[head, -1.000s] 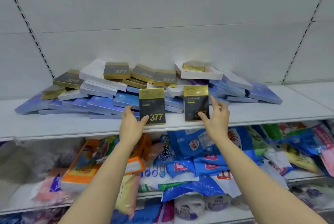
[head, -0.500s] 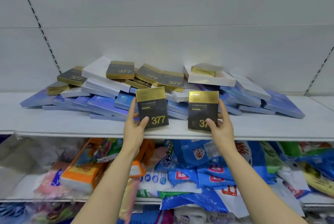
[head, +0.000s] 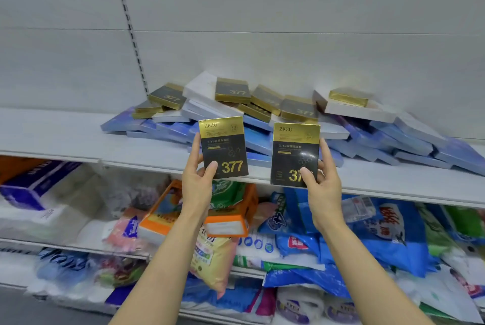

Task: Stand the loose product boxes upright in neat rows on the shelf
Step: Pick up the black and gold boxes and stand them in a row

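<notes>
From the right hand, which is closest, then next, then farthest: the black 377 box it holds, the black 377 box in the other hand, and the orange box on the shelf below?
1. The black 377 box in the right hand: held, so nearest.
2. The other black 377 box, held to its left in the left hand.
3. The orange box, lower left on the shelf below, looks farthest.

Pale grey back panels [head: 262, 9] with a slotted upright strip [head: 128, 25] rise behind white store shelving, whose lower tiers [head: 65, 247] hold jumbled bagged goods [head: 380, 232] under flat, even light.
</notes>
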